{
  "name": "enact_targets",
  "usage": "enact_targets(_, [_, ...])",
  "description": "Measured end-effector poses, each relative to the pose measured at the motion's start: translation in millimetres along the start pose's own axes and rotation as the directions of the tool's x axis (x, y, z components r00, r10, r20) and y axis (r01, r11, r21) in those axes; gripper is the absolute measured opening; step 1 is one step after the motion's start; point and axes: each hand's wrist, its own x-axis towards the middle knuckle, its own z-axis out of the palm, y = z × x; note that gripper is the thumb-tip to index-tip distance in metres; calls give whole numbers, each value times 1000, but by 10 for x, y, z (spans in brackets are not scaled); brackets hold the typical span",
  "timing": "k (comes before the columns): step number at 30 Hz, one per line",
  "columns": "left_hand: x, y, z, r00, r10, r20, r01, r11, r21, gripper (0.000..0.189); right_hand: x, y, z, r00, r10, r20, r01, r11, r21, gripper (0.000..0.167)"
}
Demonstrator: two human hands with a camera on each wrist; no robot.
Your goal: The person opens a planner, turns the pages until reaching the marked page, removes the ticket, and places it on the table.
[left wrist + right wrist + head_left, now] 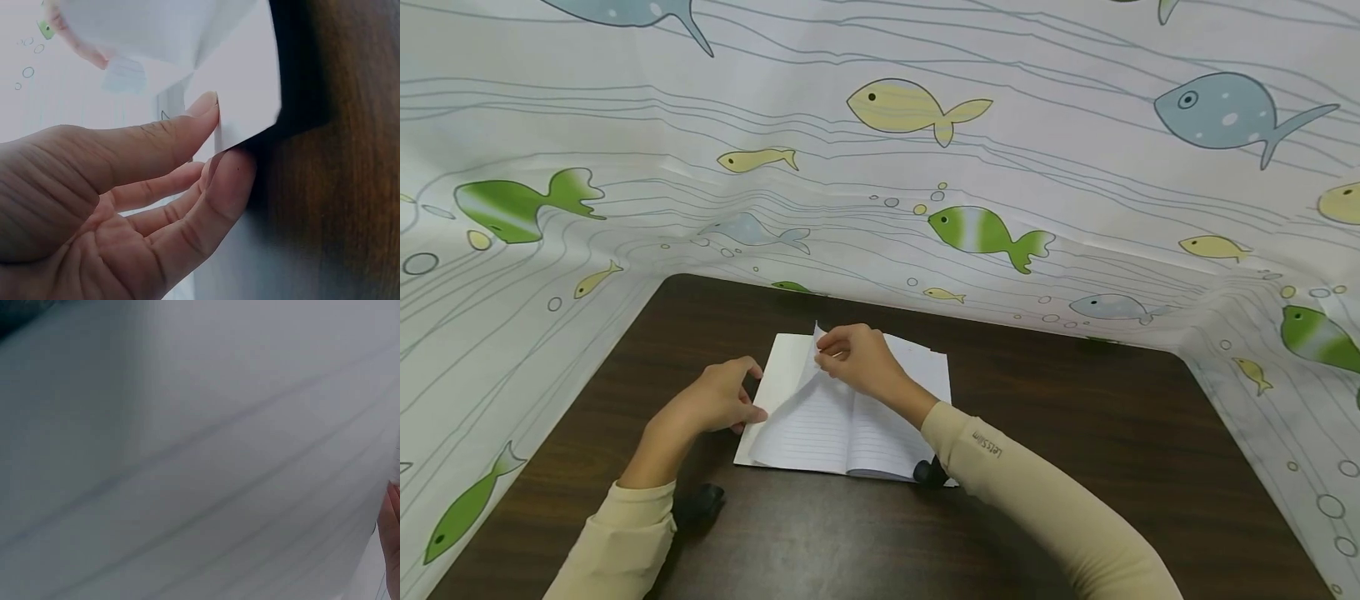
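An open notebook (895, 429) with lined white pages lies on the dark table. My left hand (713, 396) is at its left edge; in the left wrist view the thumb and a finger pinch the white edge (247, 94) of the notebook between them. Over the middle of the notebook my right hand (861, 358) pinches the top of a lined page (805, 425), which is lifted and curves up off the white sheet (786, 362) beneath. Close up, that page (219, 456) fills most of the right wrist view, with part of a hand (390, 540) at the right edge.
The dark wood-grain table (1112, 450) extends around the notebook. White sheeting (820, 192) printed with fish and wavy lines stands along the back and both sides. A small black device (700, 504) sits by the left wrist, and another (927, 472) by the right sleeve.
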Motion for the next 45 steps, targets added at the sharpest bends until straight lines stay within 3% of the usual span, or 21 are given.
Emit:
enact_targets(6, [9, -4, 23, 1000, 1, -7, -1, 1000, -3, 61, 3, -7, 55, 999, -25, 46, 29, 995, -92, 24])
enact_targets(10, [15, -7, 13, 1000, 12, -6, -12, 1000, -1, 51, 7, -15, 73, 990, -4, 143, 25, 989, -147, 31])
enact_targets(14, [30, -25, 25, 1000, 24, -18, -25, 999, -24, 36, -16, -32, 103, 962, 19, 271, 50, 968, -246, 33])
enact_targets(17, [32, -23, 37, 999, 21, -33, -23, 998, -56, 34, -42, -64, 122, 936, 13, 351, 113, 935, -335, 32])
enact_targets(21, [21, 0, 22, 999, 24, -30, -25, 999, -30, 36, -72, -96, 141, 909, -1, 416, 195, 885, -423, 34])
enact_targets(27, [9, 13, 26, 1000, 13, -15, -13, 1000, 6, 56, -124, -94, 153, 909, 3, 418, 210, 861, -463, 39])
enact_targets(32, [20, 27, 63, 1000, -15, -27, 15, 1000, 24, 56, -146, -77, 151, 912, -3, 410, 218, 851, -479, 40])
enact_targets(38, [41, 42, 102, 999, -40, -30, 41, 998, 41, 57, -158, -29, 50, 924, -10, 383, 200, 865, -461, 45])
enact_targets(45, [48, 58, 95, 998, -47, -34, 50, 996, 79, 58, -184, -31, -268, 950, -20, 312, 157, 895, -419, 50])
